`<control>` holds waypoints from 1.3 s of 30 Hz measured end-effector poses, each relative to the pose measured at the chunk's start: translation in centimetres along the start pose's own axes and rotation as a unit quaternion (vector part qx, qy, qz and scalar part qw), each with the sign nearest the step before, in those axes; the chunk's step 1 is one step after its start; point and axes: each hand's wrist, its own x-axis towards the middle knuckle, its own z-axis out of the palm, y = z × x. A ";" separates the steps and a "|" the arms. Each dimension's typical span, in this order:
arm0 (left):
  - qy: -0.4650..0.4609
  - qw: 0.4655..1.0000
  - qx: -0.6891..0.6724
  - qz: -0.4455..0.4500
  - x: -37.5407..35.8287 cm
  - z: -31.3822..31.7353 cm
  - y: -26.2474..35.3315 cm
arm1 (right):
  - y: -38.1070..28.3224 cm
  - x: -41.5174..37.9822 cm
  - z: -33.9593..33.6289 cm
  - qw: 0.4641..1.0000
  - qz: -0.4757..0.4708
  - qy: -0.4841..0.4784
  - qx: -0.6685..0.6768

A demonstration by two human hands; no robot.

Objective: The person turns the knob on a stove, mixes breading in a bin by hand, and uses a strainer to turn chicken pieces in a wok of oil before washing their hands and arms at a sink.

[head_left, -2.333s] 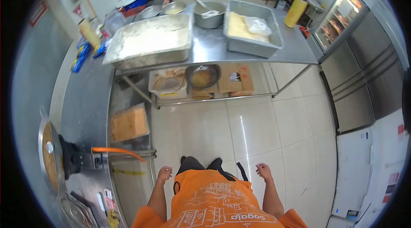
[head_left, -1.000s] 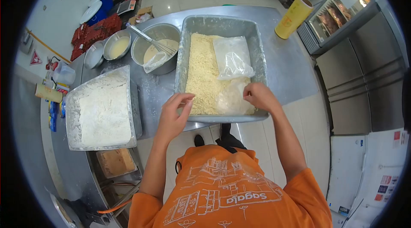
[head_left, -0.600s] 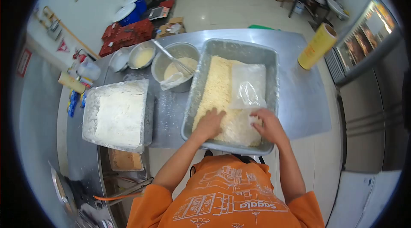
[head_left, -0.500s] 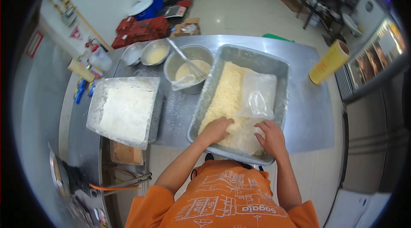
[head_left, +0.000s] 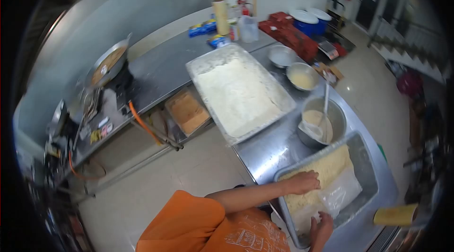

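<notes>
1. Pressing down into the breadcrumbs [head_left: 326, 171], the left hand [head_left: 305, 182] lies palm-down on the pile, fingers loosely curled and close together, gripping nothing that I can make out.
2. Those crumbs sit in a grey metal tub [head_left: 366, 157] at the near right end of the steel desk [head_left: 269, 145].
3. Right hand [head_left: 321, 226] is at the tub's near corner, fingers bunched on the edge of a clear plastic bag [head_left: 343, 193] that lies on the crumbs. Whether it's really pinching the bag or just resting on it, I can't tell; it's pretty blurry down there.
4. Just beyond the tub there's a round metal bowl [head_left: 336, 115] with pale batter and a utensil handle sticking up out of it.
5. Further along, a big flat tray of flour [head_left: 239, 93] takes up the middle of the desk, hanging a bit over the edge.
6. Two smaller bowls [head_left: 302, 77] sit behind that, one with yellowish liquid.
7. A yellow roll [head_left: 395, 214] lies on its side to the right of the tub.
8. Off to the left, well apart, a pan [head_left: 108, 65] sits on a burner.
</notes>
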 end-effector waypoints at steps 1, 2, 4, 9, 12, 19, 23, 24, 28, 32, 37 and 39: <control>-0.004 0.999 -0.003 -0.031 0.1 -0.7 0.8 | -0.4 0.1 -0.2 1.000 0.003 -0.010 0.006; -0.010 0.998 -0.010 -0.061 0.1 -1.2 1.3 | -0.7 0.2 -0.5 1.000 -0.005 -0.030 -0.010; -0.001 0.997 -0.035 -0.071 -0.3 -1.0 1.3 | -1.7 0.5 -1.1 0.997 -0.020 -0.067 -0.044; -0.008 0.995 -0.043 -0.090 -0.6 -0.6 0.2 | -2.1 0.8 -0.4 0.975 -0.074 -0.133 -0.159; 0.194 0.981 -0.009 -0.017 -0.8 2.2 -1.2 | 0.7 0.4 1.4 0.972 -0.022 -0.138 -0.191; 0.091 0.989 -0.074 -0.090 0.0 -0.2 -0.6 | 1.5 1.0 1.2 0.999 -0.002 0.014 -0.030; 0.017 0.990 0.046 -0.132 -0.6 -1.8 1.0 | 1.6 0.9 0.7 0.988 0.037 0.126 0.077; -0.012 0.988 0.097 -0.122 -1.1 -1.4 0.8 | 1.8 1.0 0.6 0.983 0.046 0.145 0.099; -0.135 0.975 0.094 -0.151 -1.4 0.4 -0.3 | 0.7 0.9 0.1 0.981 0.082 0.139 0.112; -0.170 0.969 0.040 -0.172 -0.3 -1.5 1.2 | 0.7 0.9 -0.3 0.979 0.102 0.133 0.118; -0.111 0.980 0.026 -0.165 0.6 -2.1 2.3 | 0.6 1.1 -0.2 0.977 0.107 0.135 0.123; -0.047 0.991 0.026 -0.119 0.1 -1.6 1.7 | 0.5 1.2 -0.3 0.979 0.107 0.129 0.119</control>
